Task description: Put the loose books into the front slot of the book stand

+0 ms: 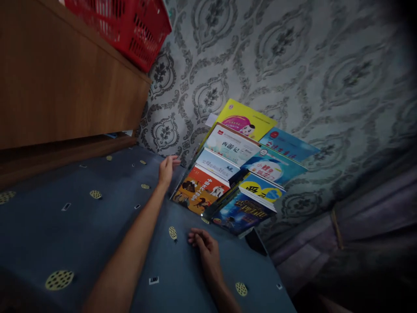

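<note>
Two side-by-side stacks of books stand in stepped rows against the wall. Just left of them, my left hand (167, 170) is open, fingers stretched towards their side. Its nearest book is the orange book (200, 190) at the front left. My right hand (206, 251) hovers in front of the stacks, fingers loosely bent, with nothing seen in it. Beyond it is a dark blue book (243, 213) at the front right. Behind these rise a pale book (232, 145), a yellow book (246, 116), a teal book (276, 167) and a blue book (289, 145). Whatever supports the books is mostly hidden.
The blue cloth (120, 213) with pineapple prints covers the surface below. A wooden cabinet (71, 82) stands at the left with a red plastic basket (143, 34) on top. Patterned wallpaper (289, 65) is behind. A purple curtain (312, 237) hangs at the right.
</note>
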The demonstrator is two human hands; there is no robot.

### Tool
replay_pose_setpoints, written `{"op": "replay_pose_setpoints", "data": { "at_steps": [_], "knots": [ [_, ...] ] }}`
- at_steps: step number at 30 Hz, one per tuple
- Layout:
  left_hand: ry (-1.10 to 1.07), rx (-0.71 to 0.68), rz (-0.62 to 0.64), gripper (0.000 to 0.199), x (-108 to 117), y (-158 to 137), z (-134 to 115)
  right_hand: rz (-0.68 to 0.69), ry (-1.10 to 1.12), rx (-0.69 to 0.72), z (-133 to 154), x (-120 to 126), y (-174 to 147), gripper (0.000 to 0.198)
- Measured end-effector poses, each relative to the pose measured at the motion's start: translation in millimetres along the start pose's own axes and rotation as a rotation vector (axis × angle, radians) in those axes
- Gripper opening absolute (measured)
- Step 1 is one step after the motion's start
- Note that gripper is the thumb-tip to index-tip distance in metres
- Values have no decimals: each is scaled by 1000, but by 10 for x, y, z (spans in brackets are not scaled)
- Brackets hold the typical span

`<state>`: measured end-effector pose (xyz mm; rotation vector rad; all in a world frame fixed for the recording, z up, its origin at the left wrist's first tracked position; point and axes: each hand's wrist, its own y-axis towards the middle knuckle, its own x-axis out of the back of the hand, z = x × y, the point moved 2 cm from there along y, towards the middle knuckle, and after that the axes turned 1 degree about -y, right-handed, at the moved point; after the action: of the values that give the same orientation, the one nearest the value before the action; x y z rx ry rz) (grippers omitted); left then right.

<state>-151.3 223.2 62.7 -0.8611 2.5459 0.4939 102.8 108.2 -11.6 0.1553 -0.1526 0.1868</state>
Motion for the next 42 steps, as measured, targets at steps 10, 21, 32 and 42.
{"op": "replay_pose_setpoints", "data": {
  "at_steps": [10,21,32,42],
  "knots": [
    [116,-247,373,57,-510,57,-15,-24,-76,-1,-62,12,-6,43],
    [220,-376,426,60,-545,39,-76,-20,-82,-9,-26,3,-40,45],
    [188,-302,380,63,-448,53,-188,-372,-276,380,727,310,179,42],
    [-80,-15,354,75,-214,84,-403,-415,-368,491,1399,445,692,61]
  ]
}}
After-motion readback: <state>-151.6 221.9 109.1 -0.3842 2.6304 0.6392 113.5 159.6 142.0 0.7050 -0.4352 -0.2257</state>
